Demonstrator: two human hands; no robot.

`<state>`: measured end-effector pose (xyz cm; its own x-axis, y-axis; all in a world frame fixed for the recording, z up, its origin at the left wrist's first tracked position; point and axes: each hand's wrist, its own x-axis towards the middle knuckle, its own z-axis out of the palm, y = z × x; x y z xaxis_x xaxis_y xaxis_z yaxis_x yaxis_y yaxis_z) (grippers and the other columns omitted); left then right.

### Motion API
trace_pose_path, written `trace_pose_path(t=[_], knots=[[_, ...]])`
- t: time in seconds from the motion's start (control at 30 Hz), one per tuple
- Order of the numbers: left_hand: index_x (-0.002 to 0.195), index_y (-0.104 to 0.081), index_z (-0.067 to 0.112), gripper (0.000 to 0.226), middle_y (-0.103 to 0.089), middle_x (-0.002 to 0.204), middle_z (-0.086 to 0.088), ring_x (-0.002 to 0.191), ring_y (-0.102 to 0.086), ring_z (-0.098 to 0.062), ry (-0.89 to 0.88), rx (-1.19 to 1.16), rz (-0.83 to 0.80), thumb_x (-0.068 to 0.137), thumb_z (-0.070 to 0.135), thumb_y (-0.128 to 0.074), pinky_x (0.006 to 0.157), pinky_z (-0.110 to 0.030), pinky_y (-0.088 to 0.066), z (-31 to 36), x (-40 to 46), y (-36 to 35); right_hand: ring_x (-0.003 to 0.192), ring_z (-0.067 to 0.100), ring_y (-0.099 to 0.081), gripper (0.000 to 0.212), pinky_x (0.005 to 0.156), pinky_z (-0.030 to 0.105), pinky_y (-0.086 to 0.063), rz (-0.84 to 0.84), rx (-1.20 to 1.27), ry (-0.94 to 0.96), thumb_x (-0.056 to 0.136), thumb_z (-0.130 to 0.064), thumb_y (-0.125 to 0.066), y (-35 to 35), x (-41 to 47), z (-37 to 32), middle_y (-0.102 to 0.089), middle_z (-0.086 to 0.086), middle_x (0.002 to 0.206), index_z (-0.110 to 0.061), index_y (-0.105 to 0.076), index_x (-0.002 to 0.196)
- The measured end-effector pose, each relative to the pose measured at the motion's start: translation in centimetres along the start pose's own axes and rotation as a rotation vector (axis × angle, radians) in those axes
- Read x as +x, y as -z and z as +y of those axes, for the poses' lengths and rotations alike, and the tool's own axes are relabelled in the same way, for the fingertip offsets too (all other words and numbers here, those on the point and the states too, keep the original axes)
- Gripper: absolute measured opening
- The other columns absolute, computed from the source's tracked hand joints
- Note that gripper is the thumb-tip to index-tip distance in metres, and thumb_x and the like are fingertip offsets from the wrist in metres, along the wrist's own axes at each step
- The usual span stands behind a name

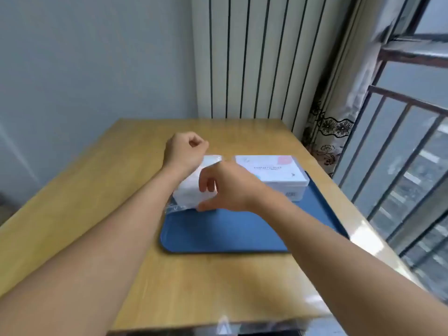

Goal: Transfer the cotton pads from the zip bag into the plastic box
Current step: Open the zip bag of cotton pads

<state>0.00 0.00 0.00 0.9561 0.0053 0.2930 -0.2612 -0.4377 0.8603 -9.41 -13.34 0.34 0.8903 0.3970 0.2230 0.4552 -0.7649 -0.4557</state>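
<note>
Table (80, 234): wooden, bare room at 7 to 9 o'clock
Mat (230, 229): blue, near half free
Plastic box (271, 175): at 1 o'clock on mat, lid seemingly on
Zip bag (191, 187): holds white cotton pads, at 11 o'clock on mat, clear edge overhanging
Right hand (228, 187): fingers curled round bag's near end
Left hand (186, 149): fisted at far end; contact unclear
Advice: steady bag, open zip before lifting

Both forearms extended forward. Left hand (185, 147) curled into a fist, farther out; right hand (226, 187) fingers loosely bent, thumb low.
</note>
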Motion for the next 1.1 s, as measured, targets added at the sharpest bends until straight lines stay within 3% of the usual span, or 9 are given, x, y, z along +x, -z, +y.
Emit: trace_pose_path(t=[0.13, 0.23, 0.3, 0.4, 0.5, 0.63, 0.8, 0.93, 1.1], knots=[[0.088, -0.064, 0.023, 0.026, -0.071, 0.094, 0.000, 0.090, -0.064, -0.030, 0.063, 0.489, 0.169, 0.085, 0.049, -0.061, 0.070, -0.029, -0.041, -3.4, -3.1, 1.8, 0.087, 0.026, -0.057, 0.026, 0.066, 0.035, -0.039, 0.052, -0.587, 0.110, 0.068, -0.024, -0.080, -4.9, -1.1, -0.3, -0.060, 0.002, 0.091, -0.019, -0.070, 0.092], [0.090, -0.060, 0.017, 0.053, -0.069, 0.097, -0.005, 0.091, -0.062, -0.033, 0.115, 0.554, 0.031, 0.086, 0.069, -0.047, 0.068, -0.033, -0.040, -5.2, -3.7, 1.7, 0.066, 0.027, -0.053, 0.022, 0.055, 0.032, -0.026, 0.240, -0.667, 0.197, 0.056, -0.002, -0.078, -6.2, -0.7, 0.7, -0.054, 0.003, 0.072, -0.017, -0.063, 0.063], [0.080, -0.057, 0.015, 0.060, -0.067, 0.085, -0.004, 0.085, -0.063, -0.033, 0.150, 0.515, -0.016, 0.087, 0.073, -0.043, 0.063, -0.034, -0.041, -4.8, -3.8, 2.0, 0.062, 0.027, -0.051, 0.025, 0.050, 0.031, -0.027, 0.379, -0.626, 0.252, 0.057, 0.005, -0.074, -6.9, -0.5, 2.0, -0.053, 0.003, 0.071, -0.015, -0.060, 0.062], [0.085, -0.063, 0.016, 0.055, -0.066, 0.077, 0.001, 0.072, -0.068, -0.025, 0.179, 0.030, 0.080, 0.082, 0.071, -0.057, 0.067, -0.037, -0.058, -2.7, -3.3, 3.8, 0.065, 0.028, -0.056, 0.015, 0.051, 0.035, -0.043, 0.598, -0.222, 0.115, 0.081, 0.002, -0.065, -5.9, 0.4, 1.9, -0.060, 0.001, 0.080, -0.012, -0.064, 0.078], [0.095, -0.064, 0.020, 0.040, -0.064, 0.095, 0.004, 0.085, -0.068, -0.017, 0.012, -0.547, 0.184, 0.077, 0.055, -0.072, 0.070, -0.036, -0.061, -0.1, -2.7, 5.4, 0.067, 0.015, -0.059, 0.012, 0.061, 0.032, -0.051, 0.795, 0.354, -0.076, 0.095, -0.008, -0.061, -4.1, 1.2, 1.1, -0.063, -0.007, 0.081, -0.014, -0.061, 0.084], [0.088, -0.068, 0.024, 0.032, -0.067, 0.097, 0.008, 0.086, -0.067, -0.009, -0.366, -0.167, 0.122, 0.069, 0.046, -0.080, 0.069, -0.022, -0.052, 0.2, -3.5, 2.5, 0.074, 0.024, -0.066, 0.014, 0.073, 0.040, -0.060, 0.592, 1.102, -0.177, 0.101, -0.006, -0.057, -4.1, 1.7, 0.3, -0.065, 0.016, 0.084, 0.005, -0.061, 0.095], [0.087, -0.073, 0.018, 0.005, -0.061, 0.096, 0.004, 0.088, -0.062, -0.011, -0.592, 0.012, 0.077, 0.084, 0.022, -0.075, 0.071, -0.016, -0.045, -1.6, -4.8, 0.0, 0.081, 0.028, -0.070, 0.026, 0.084, 0.038, -0.060, 0.502, 1.233, -0.228, 0.096, -0.008, -0.065, -4.3, -0.5, 0.7, -0.070, 0.019, 0.087, 0.016, -0.063, 0.104], [0.089, -0.076, 0.010, 0.009, -0.064, 0.098, 0.000, 0.092, -0.062, -0.012, -0.686, 0.050, 0.096, 0.090, 0.012, -0.067, 0.080, -0.020, -0.049, -2.3, -5.6, -0.3, 0.067, 0.022, -0.070, 0.006, 0.069, 0.028, -0.059, 0.521, 1.168, -0.292, 0.091, -0.002, -0.068, -3.5, -1.0, 0.7, -0.071, 0.013, 0.076, 0.004, -0.071, 0.089], [0.087, -0.078, 0.011, 0.010, -0.069, 0.099, 0.000, 0.089, -0.064, -0.008, -0.661, -0.013, 0.043, 0.080, 0.014, -0.071, 0.077, -0.021, -0.052, -3.0, -5.5, 0.7, 0.068, 0.022, -0.069, 0.017, 0.063, 0.025, -0.057, 0.506, 1.148, -0.394, 0.094, -0.010, -0.065, -3.4, -0.7, 1.1, -0.071, 0.014, 0.075, 0.005, -0.073, 0.090]])
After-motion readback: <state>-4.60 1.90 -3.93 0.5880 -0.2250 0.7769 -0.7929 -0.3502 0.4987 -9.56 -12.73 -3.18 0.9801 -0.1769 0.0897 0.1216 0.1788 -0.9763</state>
